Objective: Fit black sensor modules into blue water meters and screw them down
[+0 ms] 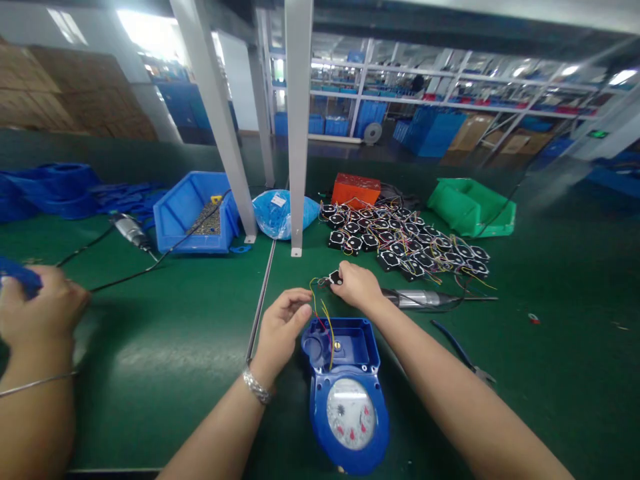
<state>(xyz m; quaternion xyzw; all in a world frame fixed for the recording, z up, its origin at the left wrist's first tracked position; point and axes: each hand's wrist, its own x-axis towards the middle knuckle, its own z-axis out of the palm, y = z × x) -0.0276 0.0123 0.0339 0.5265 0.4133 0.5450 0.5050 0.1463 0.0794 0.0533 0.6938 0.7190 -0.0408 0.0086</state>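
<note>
My right hand (356,285) is pinching a black module (335,278) over the bench (175,347), beyond the blue meter (345,375), while my left hand (281,328) is hovering half-open beside its wires (321,282).

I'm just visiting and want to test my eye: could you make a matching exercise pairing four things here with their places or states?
1. small black part
2. blue meter body
3. green bin
4. pliers

A. at the back, right of an orange box
B. blue-handled, lying on the bench
C. held in the right hand
D. has a round dial

Pairs: 1-C, 2-D, 3-A, 4-B
</note>
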